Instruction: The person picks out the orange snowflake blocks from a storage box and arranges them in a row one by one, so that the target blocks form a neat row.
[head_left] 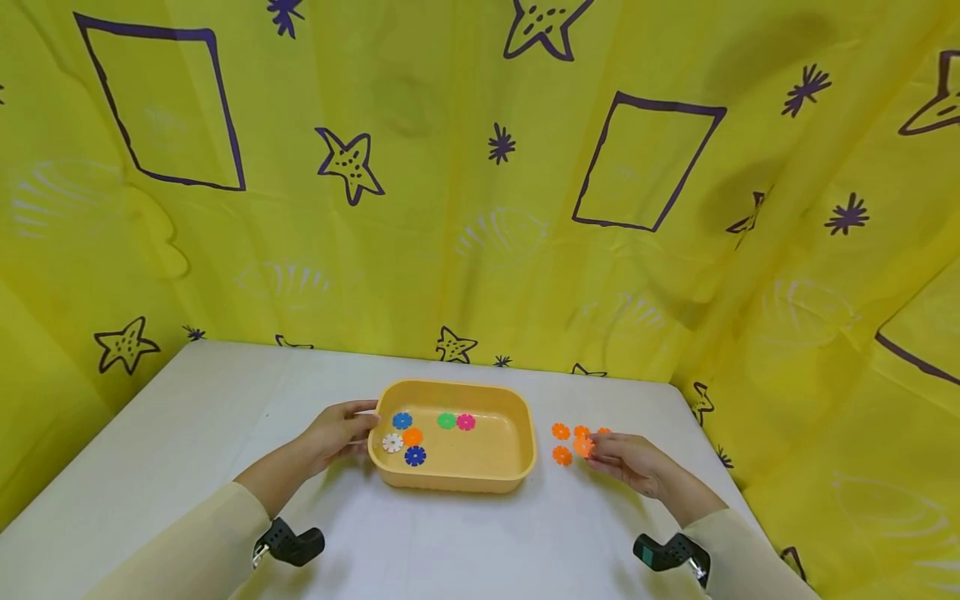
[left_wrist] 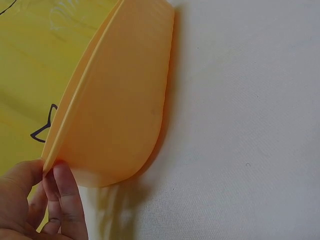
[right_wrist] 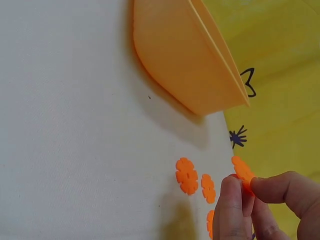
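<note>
My left hand (head_left: pixel 335 433) pinches the left rim of a light orange plastic basin (head_left: pixel 480 482), thumb over the edge and fingers under it in the left wrist view. Inside the basin lie flower-shaped plastic discs: a light blue disc (head_left: pixel 402 421), a white disc (head_left: pixel 392 442), an orange disc (head_left: pixel 412 437), a dark blue disc (head_left: pixel 415 456), a green disc (head_left: pixel 447 421) and a pink disc (head_left: pixel 466 422). Right of the basin, my right hand (head_left: pixel 633 463) pinches an orange flower disc (right_wrist: pixel 243 171) between thumb and fingers, raised over several orange discs (right_wrist: pixel 186 176) on the table.
The white table (head_left: pixel 450 550) carries the basin and the loose discs. A yellow curtain (head_left: pixel 420 250) with dark drawn stars and frames hangs behind it and at both sides. Each wrist wears a black strap (head_left: pixel 288 542).
</note>
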